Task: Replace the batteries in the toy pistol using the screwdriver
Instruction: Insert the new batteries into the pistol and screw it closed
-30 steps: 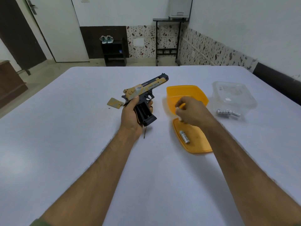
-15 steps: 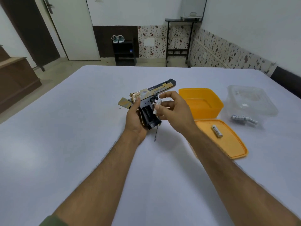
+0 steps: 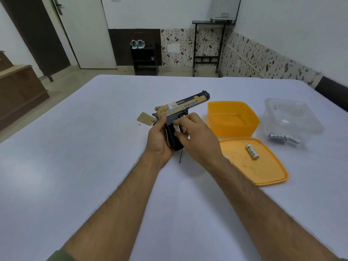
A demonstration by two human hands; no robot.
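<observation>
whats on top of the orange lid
One white cylindrical battery lies on the flat orange plastic lid. The right hand and forearm cover the lid's left edge, so anything there is hidden.

A: What's the person wearing?

B: Very little shows. The left hand (image 3: pixel 160 136) and right hand (image 3: pixel 197 136) are bare, with no gloves, rings or watch, and both forearms are bare and hairy.

A: Any sleeves?

B: An olive-green sleeve (image 3: pixel 56 256) edge at the left elbow, and a sliver of the same green at the far right corner.
</observation>
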